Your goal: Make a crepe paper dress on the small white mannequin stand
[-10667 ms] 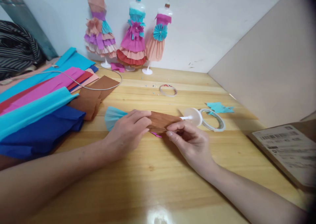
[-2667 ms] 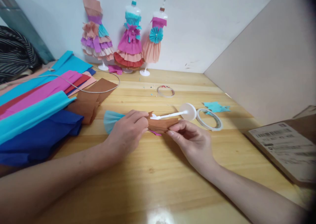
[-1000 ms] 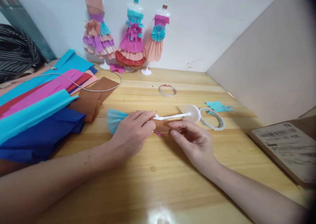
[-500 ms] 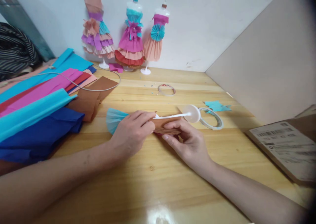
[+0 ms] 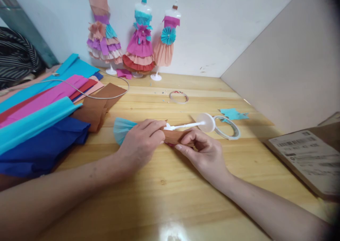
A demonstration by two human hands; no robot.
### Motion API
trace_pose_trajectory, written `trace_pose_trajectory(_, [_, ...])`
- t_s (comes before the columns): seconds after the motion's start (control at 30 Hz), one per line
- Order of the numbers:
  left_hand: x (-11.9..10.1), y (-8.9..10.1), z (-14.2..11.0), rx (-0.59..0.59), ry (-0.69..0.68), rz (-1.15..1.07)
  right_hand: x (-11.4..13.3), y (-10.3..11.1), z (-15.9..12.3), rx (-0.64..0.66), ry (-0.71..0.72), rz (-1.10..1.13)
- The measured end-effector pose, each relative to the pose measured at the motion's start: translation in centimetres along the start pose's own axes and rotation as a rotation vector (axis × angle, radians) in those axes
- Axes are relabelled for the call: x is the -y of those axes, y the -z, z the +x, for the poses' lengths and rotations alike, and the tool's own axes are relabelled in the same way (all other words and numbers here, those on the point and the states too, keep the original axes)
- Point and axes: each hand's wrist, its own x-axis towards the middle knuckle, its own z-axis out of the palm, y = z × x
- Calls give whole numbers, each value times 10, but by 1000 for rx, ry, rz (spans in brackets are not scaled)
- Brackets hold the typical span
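Note:
A small dress form lies on its side in front of me, its white stand (image 5: 186, 125) and round base pointing right. My left hand (image 5: 143, 140) is wrapped over its body, which is mostly hidden under the fingers. Fanned light-blue crepe paper (image 5: 122, 129) sticks out to the left of that hand. Along the stand runs brown crepe paper (image 5: 174, 137), gathered in folds. My right hand (image 5: 203, 149) pinches the right end of this brown paper between thumb and fingers. Just beyond the base, a roll of tape (image 5: 227, 127) lies flat.
Three dress forms in paper dresses (image 5: 142, 39) stand along the wall. Colored crepe paper sheets (image 5: 45, 108) and a grey cord (image 5: 103, 98) spread over the left. A thin ring (image 5: 179, 97), blue paper scraps (image 5: 233, 113) and a cardboard box (image 5: 308, 156) are also there.
The brown paper's edge has dropped away from the stand, so more of the white stem shows. My right fingers have shifted slightly on the paper; the left hand has barely moved.

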Motion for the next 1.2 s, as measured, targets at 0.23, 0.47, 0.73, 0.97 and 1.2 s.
trace_pose_trajectory(0.23, [-1,1,1,-15,7,-1,1,2,-1,-34,11,46])
trace_pose_trajectory(0.47, [-1,1,3,-18,9,-15,-5,3,-3,-54,53,35])
trace_pose_trajectory(0.73, [-2,3,4,-35,-5,-2,-2,2,-2,-40,60,13])
trace_pose_trajectory(0.97, [0,1,4,-49,-12,-14,-3,2,-2,-48,70,29])
trace_pose_trajectory(1.2, [1,0,1,-47,9,-2,-5,2,-2,-69,87,33])
